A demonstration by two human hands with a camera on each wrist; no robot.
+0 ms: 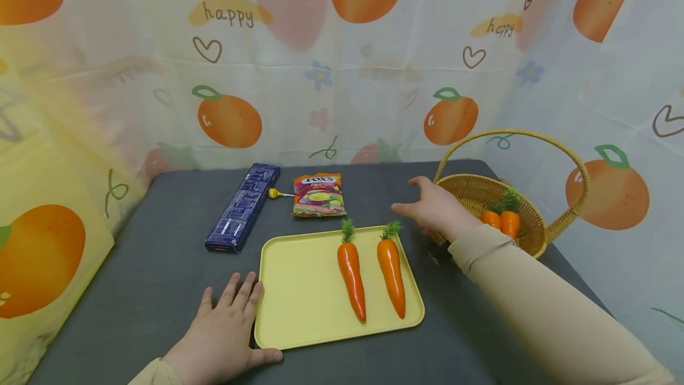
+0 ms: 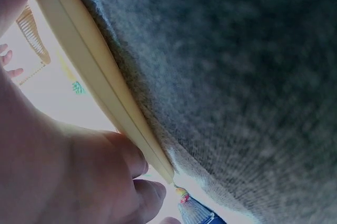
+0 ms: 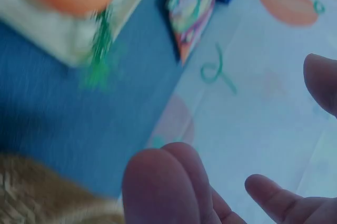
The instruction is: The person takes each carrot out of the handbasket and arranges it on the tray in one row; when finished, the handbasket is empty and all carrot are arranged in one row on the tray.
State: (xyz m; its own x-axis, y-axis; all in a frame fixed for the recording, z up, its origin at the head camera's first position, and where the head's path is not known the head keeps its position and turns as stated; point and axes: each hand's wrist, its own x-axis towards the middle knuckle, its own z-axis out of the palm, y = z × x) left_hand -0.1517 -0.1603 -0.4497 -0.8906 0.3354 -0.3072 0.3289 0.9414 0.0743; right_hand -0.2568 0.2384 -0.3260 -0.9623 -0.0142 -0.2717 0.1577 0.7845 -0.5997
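Observation:
My left hand point(image 1: 221, 328) lies spread beside the left edge of the yellow tray point(image 1: 299, 290), its thumb and fingertips touching the rim. In the left wrist view, the fingers point(image 2: 129, 155) lie against the tray's side wall point(image 2: 100, 81). Two carrots with green tops, the left one point(image 1: 351, 281) and the right one point(image 1: 392, 278), lie lengthwise on the tray's right half. My right hand point(image 1: 440, 210) hovers between the tray and the wicker basket point(image 1: 467, 186), thumb and fingers apart with nothing between them. Inside the basket sit more carrots point(image 1: 510, 223), partly hidden by the forearm.
Behind the tray lie a long blue box point(image 1: 243, 210), a lollipop point(image 1: 274, 193) and a Fox's candy bag point(image 1: 319, 196). The basket's tall handle point(image 1: 579, 165) arches up at the right. A dark object point(image 1: 439, 251) sits below the right wrist. A printed curtain point(image 1: 363, 88) hangs behind the grey table.

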